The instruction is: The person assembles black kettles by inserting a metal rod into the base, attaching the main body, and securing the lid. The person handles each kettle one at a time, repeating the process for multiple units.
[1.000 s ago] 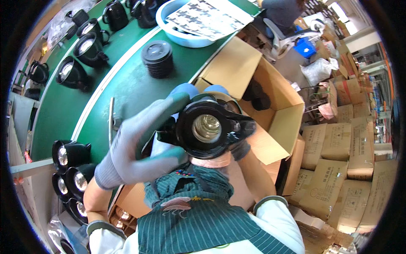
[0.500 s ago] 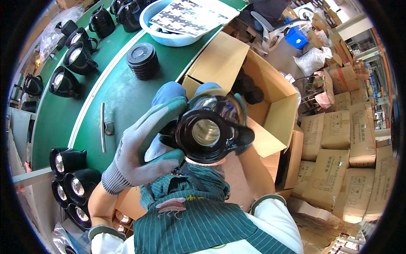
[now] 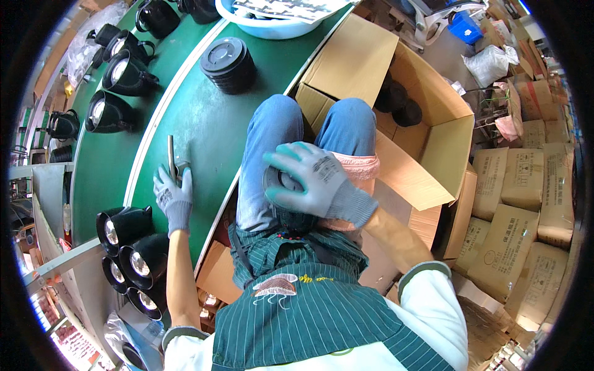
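The left hand (image 3: 173, 201) lies toward nine o'clock on the green surface (image 3: 201, 120), its grip spread around the near end of a metal tool (image 3: 171, 148); whether the fingers touch it, I cannot tell. Just right of centre, the right hand (image 3: 318, 182) curves over a dark vessel (image 3: 289, 181) in the lap, its grip pinching the round top between thumb and fingers.

A white line (image 3: 158, 133) runs along the surface. Toward eleven o'clock stands a stack of black lids (image 3: 229, 65), with a light-blue basin (image 3: 272, 29) beyond it at twelve. Black jugs (image 3: 127, 77) tilt in a row at ten, and more black vessels (image 3: 139, 260) cluster at eight, their shiny liners showing.

In the room, an open carton (image 3: 445, 148) sits at two o'clock, holding dark round pieces (image 3: 407, 113). A white sack (image 3: 490, 65) lies farther out that way, a blue bin (image 3: 464, 28) is between one and two, and sealed cartons (image 3: 504, 235) are piled at three to four
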### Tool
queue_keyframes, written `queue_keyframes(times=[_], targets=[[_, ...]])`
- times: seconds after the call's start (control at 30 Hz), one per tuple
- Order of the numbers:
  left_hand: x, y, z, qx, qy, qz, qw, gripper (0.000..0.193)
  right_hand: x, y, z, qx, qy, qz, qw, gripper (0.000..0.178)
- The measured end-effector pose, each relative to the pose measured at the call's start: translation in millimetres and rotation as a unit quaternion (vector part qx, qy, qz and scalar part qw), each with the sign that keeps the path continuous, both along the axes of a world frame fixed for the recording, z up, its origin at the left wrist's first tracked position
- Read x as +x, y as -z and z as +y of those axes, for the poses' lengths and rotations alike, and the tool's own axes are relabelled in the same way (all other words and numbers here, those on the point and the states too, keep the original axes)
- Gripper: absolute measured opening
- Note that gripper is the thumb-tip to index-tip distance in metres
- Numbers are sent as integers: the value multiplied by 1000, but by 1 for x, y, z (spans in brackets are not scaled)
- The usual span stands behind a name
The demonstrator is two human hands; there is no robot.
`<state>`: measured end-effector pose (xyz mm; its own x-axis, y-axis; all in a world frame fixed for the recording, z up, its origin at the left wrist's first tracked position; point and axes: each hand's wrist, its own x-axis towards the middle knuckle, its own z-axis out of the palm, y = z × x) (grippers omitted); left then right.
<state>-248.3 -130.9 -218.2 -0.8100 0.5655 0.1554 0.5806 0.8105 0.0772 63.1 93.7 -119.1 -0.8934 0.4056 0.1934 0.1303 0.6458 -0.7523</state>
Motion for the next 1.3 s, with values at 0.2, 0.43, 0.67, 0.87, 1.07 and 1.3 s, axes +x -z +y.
queue_keyframes(times=[0.2,0.43,0.67,0.87,1.07,1.3], targets=[[-19,0,15,118,44,-117,985,49,-5,27,4,-438,167,228,853,88],[61,-164,123,130,339,-513,778,57,-11,5,4,-574,235,263,739,92],[116,-203,145,-80,485,-361,792,66,-4,21,17,-552,120,302,768,70],[182,-200,127,-158,390,-178,890,62,-9,64,55,-598,-5,209,774,53],[141,-170,126,116,468,-301,823,38,20,47,23,-655,-75,332,675,49],[98,-140,171,95,531,-422,729,57,51,1,9,-408,-143,322,842,31]])
